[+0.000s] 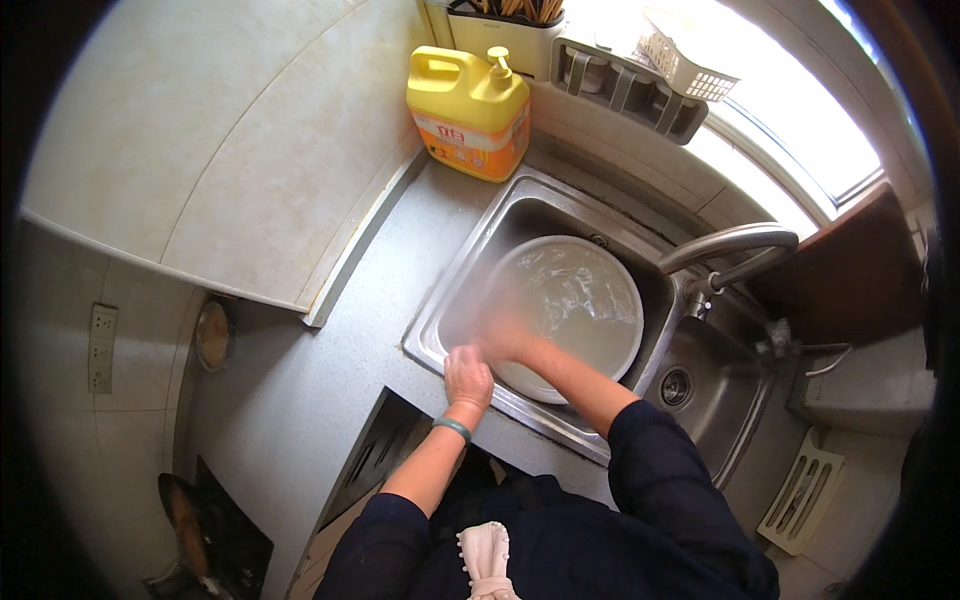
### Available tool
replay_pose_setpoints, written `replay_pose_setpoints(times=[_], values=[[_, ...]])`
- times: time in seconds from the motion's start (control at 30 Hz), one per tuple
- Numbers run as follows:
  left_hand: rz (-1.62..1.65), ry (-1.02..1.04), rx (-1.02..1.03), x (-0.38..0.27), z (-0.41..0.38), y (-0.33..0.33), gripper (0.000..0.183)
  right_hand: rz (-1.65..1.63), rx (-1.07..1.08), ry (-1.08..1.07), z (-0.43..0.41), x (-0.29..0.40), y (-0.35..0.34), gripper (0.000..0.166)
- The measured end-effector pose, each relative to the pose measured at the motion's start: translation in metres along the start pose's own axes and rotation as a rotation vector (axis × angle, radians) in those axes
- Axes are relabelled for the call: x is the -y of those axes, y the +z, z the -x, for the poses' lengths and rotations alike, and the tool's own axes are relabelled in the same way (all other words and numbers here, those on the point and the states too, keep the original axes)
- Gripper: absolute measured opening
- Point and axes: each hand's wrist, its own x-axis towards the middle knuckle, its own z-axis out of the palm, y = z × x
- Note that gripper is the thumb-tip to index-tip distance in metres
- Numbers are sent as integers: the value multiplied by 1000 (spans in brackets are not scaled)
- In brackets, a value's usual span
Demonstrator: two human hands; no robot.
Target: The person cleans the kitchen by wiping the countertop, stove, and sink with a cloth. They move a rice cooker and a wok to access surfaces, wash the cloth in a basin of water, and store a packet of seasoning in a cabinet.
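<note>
A large white basin [636,330] of cloudy, rippling water stands in the left bowl of a stainless steel double sink [442,307]. My left hand [469,377], with a green bangle at the wrist, is by the near left corner of the bowl; its fingers are bent, and whatever may be in them is hidden. My right hand [510,330] is over the left side of the basin, close beside the left one. Blur hides its fingers and anything they may hold.
A yellow detergent jug [469,112] with a pump stands behind the sink. A metal faucet [731,244] arches over the divider near the right bowl. A wooden board [847,262] leans at the right. A wok [184,517] sits at the lower left.
</note>
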Motion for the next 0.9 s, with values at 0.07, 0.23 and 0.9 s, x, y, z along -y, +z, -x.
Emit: replay_pose_setpoints(times=[0.07,0.23,0.9], values=[[28,2,4,-4,-1,4,10,-101,-53,-75,23,-19,33,21],[14,-4,60,-2,0,2,12,-380,-32,-42,107,-39,47,23],[-93,8,99,-1,0,3,13,883,-105,-10,31,-162,-108,14]])
